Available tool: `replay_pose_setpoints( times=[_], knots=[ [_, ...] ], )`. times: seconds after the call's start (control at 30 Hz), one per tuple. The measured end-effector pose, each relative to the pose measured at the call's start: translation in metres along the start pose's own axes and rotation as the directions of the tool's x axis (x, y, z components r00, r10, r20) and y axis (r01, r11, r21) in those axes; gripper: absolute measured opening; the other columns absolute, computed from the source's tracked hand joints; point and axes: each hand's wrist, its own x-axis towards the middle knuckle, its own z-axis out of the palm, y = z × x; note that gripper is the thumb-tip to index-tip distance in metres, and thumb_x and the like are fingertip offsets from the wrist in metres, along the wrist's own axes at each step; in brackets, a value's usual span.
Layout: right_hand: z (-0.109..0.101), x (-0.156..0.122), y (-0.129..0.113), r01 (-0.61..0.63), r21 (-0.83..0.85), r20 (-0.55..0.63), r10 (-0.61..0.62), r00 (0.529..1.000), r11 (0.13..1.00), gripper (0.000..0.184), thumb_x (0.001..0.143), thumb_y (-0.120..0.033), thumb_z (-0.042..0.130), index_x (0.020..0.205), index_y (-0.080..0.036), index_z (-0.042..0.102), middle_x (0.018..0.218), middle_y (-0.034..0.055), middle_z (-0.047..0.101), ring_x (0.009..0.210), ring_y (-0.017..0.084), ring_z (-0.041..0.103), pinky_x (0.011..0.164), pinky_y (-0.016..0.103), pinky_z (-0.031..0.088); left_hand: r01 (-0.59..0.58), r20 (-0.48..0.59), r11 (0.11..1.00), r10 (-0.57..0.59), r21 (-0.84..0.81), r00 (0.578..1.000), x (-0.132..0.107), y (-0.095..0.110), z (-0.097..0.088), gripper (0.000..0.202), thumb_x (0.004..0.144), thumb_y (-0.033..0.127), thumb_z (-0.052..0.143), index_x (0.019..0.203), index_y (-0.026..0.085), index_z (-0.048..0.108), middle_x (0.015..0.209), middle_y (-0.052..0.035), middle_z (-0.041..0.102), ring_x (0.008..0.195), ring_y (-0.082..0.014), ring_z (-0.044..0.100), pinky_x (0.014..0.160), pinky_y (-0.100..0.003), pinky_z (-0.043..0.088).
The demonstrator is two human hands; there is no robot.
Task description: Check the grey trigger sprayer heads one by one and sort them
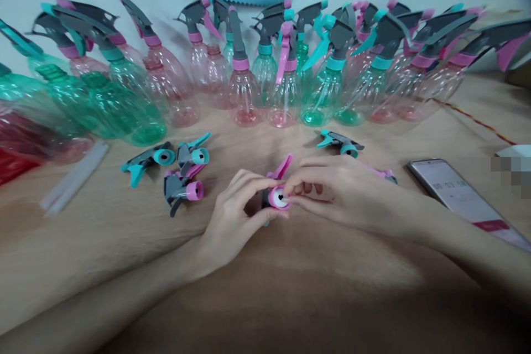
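My left hand [236, 215] grips a grey and pink spray trigger head [279, 198] between thumb and fingers, its collar opening turned up toward me. Inside the pink collar sits a white disc with a dark hole in the middle; the pink lever points away. My right hand [332, 185] is closed in a pinch at the collar's right edge, fingertips touching or nearly touching the disc. Whatever may be in that pinch is too small to make out. Left of my left hand lie a pink trigger head [182, 192] and two turquoise ones [149, 160].
Behind stand rows of pink bottles [246, 97] and green bottles [321, 94], many with trigger heads, a few uncapped. Another turquoise trigger head [342, 142] lies beyond my right hand. A phone [464, 193] showing a timer rests at right, clear tubes [77, 177] at left.
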Motion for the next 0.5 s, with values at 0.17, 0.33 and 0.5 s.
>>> replay_pose_setpoints(
  times=[0.17, 0.33, 0.5],
  knots=[
    [0.003, 0.001, 0.0, 0.001, -0.027, 0.006, -0.001, 1.0, 1.0, 0.009, 0.081, -0.015, 0.054, 0.084, -0.019, 0.062, 0.082, 0.002, 0.064, 0.075, 0.015, 0.055, 0.066, 0.027, 0.038, -0.011, 0.007, 1.0, 0.011, 0.006, 1.0, -0.001, 0.001, 0.0, 0.026, 0.075, 0.023, 0.072, 0.098, 0.02, 0.062, 0.09, -0.0027, 0.06, 0.086, -0.0176, 0.053, 0.075, -0.031, 0.044],
    [0.011, 0.002, -0.002, -0.013, 0.038, -0.019, 0.014, 1.0, 0.999, 0.005, 0.082, -0.023, 0.055, 0.079, -0.02, 0.058, 0.072, -0.0001, 0.06, 0.068, 0.014, 0.053, 0.061, 0.026, 0.039, -0.01, 0.028, 1.0, 0.01, 0.003, 1.0, -0.002, 0.001, -0.001, 0.021, 0.079, 0.022, 0.067, 0.1, 0.02, 0.06, 0.094, -0.0043, 0.06, 0.09, -0.0198, 0.054, 0.078, -0.034, 0.045],
    [0.026, -0.001, -0.001, -0.076, 0.047, -0.179, 0.084, 0.98, 0.996, 0.015, 0.085, -0.03, 0.053, 0.088, -0.019, 0.063, 0.077, 0.0018, 0.065, 0.068, 0.014, 0.057, 0.06, 0.026, 0.041, 0.029, 0.026, 1.0, -0.029, -0.002, 0.999, -0.002, 0.001, -0.002, 0.023, 0.08, 0.02, 0.067, 0.101, 0.02, 0.059, 0.095, -0.0043, 0.059, 0.088, -0.0193, 0.054, 0.077, -0.034, 0.046]
  ],
)
